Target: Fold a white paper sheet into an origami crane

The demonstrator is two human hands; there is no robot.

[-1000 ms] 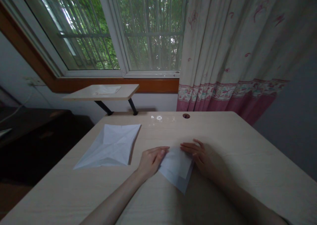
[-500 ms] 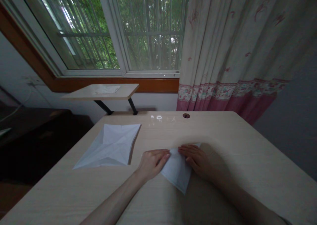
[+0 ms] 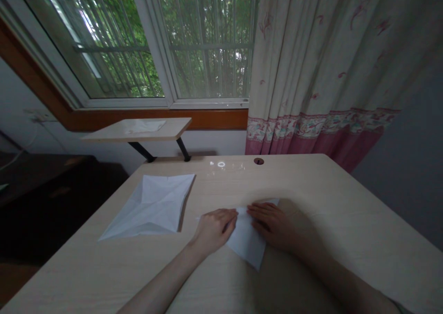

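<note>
A folded sheet of white paper lies on the table in front of me, with one corner pointing toward me. My left hand is closed on its top left edge, thumb and fingers drawn together; a thin tip of paper shows beyond the knuckles. On the other side, my right hand presses on the upper right part, its fingers close together and the thumb tucked near them. Another paper tip sticks out behind the right fingers. A narrow gap separates the two sets of fingertips. Both palms hide much of the sheet.
Left of my hands, a larger creased white paper lies on the wooden table. A small raised shelf at the back left carries another white paper. Near the back edge is a round cable hole. A curtain hangs behind.
My left thumb has drawn in closer to the fingers, and a paper tip now shows left of that hand. The right hand has shifted slightly left. The view has moved a little.
</note>
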